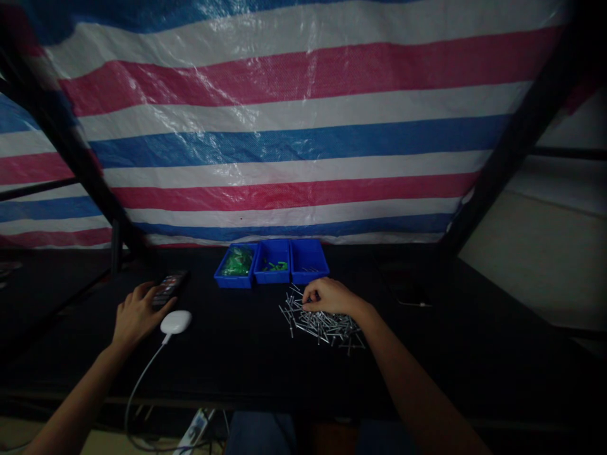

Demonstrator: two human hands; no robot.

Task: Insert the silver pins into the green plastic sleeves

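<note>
My right hand (327,297) is over the back of a loose pile of thin silvery metal pins (325,325), like nails or rivets. Its thumb and fingers are pinched together; whatever is between them is too small to make out. My left hand (137,316) lies flat on the dark table, fingers apart, against a black remote control (168,287). Beside its thumb sits a white rounded case (176,321) with a cable. Behind the pile, a blue bin (317,278) holds a few thin pins. The middle blue bin (272,278) contains small green pieces (275,266).
A third blue bin (232,283), at the left of the row, holds a clear bag of green pieces (238,260). A white cable (137,385) runs over the front edge. A dark flat object (408,291) lies at right. Striped sheeting (294,145) hangs behind, between black frame bars.
</note>
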